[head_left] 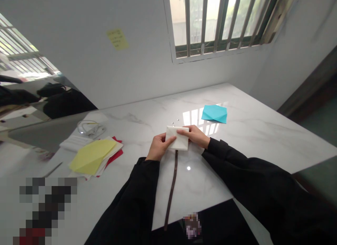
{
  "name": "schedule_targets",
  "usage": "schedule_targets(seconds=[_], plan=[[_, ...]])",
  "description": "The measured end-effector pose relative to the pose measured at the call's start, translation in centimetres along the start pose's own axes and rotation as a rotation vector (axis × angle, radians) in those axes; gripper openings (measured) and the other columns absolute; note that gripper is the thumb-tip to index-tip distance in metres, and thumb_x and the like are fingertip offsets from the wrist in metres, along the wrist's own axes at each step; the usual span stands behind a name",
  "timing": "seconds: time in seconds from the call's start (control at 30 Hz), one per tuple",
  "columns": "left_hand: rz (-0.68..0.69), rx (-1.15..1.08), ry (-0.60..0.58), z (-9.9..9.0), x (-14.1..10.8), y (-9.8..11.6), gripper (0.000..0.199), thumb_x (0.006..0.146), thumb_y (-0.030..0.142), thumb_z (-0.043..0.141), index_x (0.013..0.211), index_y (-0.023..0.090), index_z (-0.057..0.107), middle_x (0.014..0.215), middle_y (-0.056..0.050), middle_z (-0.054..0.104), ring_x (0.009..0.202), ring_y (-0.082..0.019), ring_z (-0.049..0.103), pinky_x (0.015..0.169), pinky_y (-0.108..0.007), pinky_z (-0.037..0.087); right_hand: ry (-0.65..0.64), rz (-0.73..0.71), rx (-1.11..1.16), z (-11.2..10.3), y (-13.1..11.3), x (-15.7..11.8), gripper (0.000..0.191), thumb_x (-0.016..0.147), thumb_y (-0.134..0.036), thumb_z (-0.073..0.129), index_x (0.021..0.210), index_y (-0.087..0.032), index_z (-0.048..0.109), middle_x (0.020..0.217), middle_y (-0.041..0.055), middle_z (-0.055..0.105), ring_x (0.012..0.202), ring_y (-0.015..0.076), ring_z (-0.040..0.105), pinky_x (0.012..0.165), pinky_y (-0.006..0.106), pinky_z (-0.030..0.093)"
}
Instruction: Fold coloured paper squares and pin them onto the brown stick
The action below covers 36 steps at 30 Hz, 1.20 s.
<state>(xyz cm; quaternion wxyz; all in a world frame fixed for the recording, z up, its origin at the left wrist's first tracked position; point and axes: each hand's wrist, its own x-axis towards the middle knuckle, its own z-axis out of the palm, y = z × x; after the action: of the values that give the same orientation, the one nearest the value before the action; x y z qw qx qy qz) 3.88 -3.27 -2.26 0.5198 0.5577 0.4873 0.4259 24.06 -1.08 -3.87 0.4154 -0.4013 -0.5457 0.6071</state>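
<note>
Both hands hold a small white folded paper (180, 143), shaped like an envelope, just over the marbled table. My left hand (157, 146) grips its left edge, thumb on top and fingers underneath. On the right side my right hand (198, 136) pinches the upper edge, with its thumb across the face. A dark brown narrow strip (172, 189) runs from below the paper towards the table's front edge; its upper end is hidden. Several small shiny bits (172, 123) lie just beyond the paper.
A blue folded paper (214, 114) lies at the back right. To the left are yellow paper (92, 157) over white and red sheets, a white coiled cable (92, 129) and a thin dark stick-like object (53, 170). A wall and barred window (214, 24) stand behind the table.
</note>
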Motion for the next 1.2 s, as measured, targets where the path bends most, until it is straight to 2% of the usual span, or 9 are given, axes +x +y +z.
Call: schedule_targets(seconds=[0.13, 0.23, 0.37, 0.47, 0.63, 0.8, 0.93, 1.07, 1.2], plan=[[-0.008, -0.02, 0.022, 0.15, 0.08, -0.18, 0.055, 0.067, 0.054, 0.091, 0.1, 0.01, 0.08, 0.088, -0.009, 0.08, 0.079, -0.025, 0.072, 0.07, -0.031, 0.056, 0.024, 0.002, 0.015, -0.05, -0.02, 0.11, 0.038, 0.08, -0.05, 0.081, 0.092, -0.014, 0.075, 0.073, 0.0025, 0.069, 0.064, 0.0141, 0.061, 0.055, 0.023, 0.046], [-0.046, -0.157, 0.057, 0.29, 0.14, 0.0, 0.057, 0.066, 0.052, 0.092, 0.103, 0.012, 0.078, 0.09, -0.008, 0.079, 0.081, -0.024, 0.072, 0.071, -0.03, 0.056, 0.053, 0.006, 0.055, 0.0, 0.09, 0.18, 0.038, 0.079, -0.049, 0.082, 0.095, -0.015, 0.075, 0.08, 0.0037, 0.072, 0.07, 0.0161, 0.065, 0.06, 0.025, 0.051], [-0.084, -0.323, -0.013, 0.46, 0.07, 0.5, 0.058, 0.067, 0.046, 0.093, 0.111, 0.014, 0.075, 0.104, -0.01, 0.078, 0.09, -0.021, 0.072, 0.078, -0.029, 0.057, 0.133, 0.008, 0.14, -0.14, 0.16, 0.32, 0.039, 0.077, -0.049, 0.082, 0.097, -0.016, 0.075, 0.085, 0.0045, 0.074, 0.075, 0.0177, 0.068, 0.062, 0.026, 0.053], [-0.1, -0.344, -0.008, 0.65, 0.03, 0.53, 0.061, 0.062, 0.037, 0.097, 0.114, 0.014, 0.073, 0.103, -0.009, 0.077, 0.088, -0.018, 0.071, 0.079, -0.027, 0.057, 0.161, 0.003, 0.175, -0.32, 0.17, 0.44, 0.039, 0.077, -0.049, 0.083, 0.097, -0.016, 0.075, 0.086, 0.0046, 0.074, 0.074, 0.017, 0.067, 0.062, 0.025, 0.053], [-0.084, -0.314, 0.12, 0.82, 0.22, 0.03, 0.061, 0.058, 0.036, 0.098, 0.108, 0.013, 0.072, 0.092, -0.005, 0.077, 0.081, -0.016, 0.07, 0.077, -0.027, 0.056, 0.134, 0.021, 0.135, -0.35, 0.08, 0.42, 0.035, 0.077, -0.048, 0.083, 0.092, -0.017, 0.075, 0.083, 0.003, 0.073, 0.073, 0.0152, 0.067, 0.06, 0.023, 0.051], [-0.055, -0.303, 0.216, 0.54, 0.38, 0.05, 0.07, 0.056, 0.036, 0.097, 0.116, 0.014, 0.068, 0.099, -0.007, 0.079, 0.087, -0.019, 0.073, 0.083, -0.031, 0.056, 0.066, 0.037, 0.08, -0.35, -0.07, 0.2, 0.035, 0.078, -0.044, 0.085, 0.097, -0.016, 0.077, 0.095, 0.0064, 0.077, 0.08, 0.0169, 0.07, 0.062, 0.024, 0.054], [-0.037, -0.295, 0.217, 0.54, 0.34, 0.22, 0.066, 0.057, 0.037, 0.095, 0.113, 0.013, 0.068, 0.107, -0.011, 0.079, 0.093, -0.022, 0.074, 0.086, -0.034, 0.057, -0.01, 0.067, 0.077, -0.42, 0.06, 0.19, 0.038, 0.079, -0.044, 0.084, 0.105, -0.016, 0.079, 0.097, 0.0075, 0.078, 0.079, 0.0181, 0.071, 0.065, 0.026, 0.056], [-0.06, -0.288, 0.166, 0.82, 0.2, 0.26, 0.063, 0.061, 0.04, 0.094, 0.112, 0.011, 0.071, 0.107, -0.013, 0.079, 0.092, -0.025, 0.074, 0.08, -0.034, 0.058, -0.027, 0.052, -0.021, -0.39, 0.2, 0.23, 0.032, 0.081, -0.043, 0.083, 0.092, -0.012, 0.08, 0.08, 0.0058, 0.075, 0.064, 0.0134, 0.062, 0.056, 0.023, 0.047], [-0.054, -0.271, 0.147, 0.91, 0.26, -0.01, 0.062, 0.062, 0.042, 0.093, 0.111, 0.01, 0.074, 0.102, -0.011, 0.08, 0.088, -0.024, 0.074, 0.081, -0.034, 0.058, -0.017, 0.023, -0.05, -0.29, 0.22, 0.17, 0.03, 0.083, -0.04, 0.081, 0.094, -0.011, 0.081, 0.082, 0.0064, 0.076, 0.065, 0.0132, 0.062, 0.057, 0.023, 0.045]])
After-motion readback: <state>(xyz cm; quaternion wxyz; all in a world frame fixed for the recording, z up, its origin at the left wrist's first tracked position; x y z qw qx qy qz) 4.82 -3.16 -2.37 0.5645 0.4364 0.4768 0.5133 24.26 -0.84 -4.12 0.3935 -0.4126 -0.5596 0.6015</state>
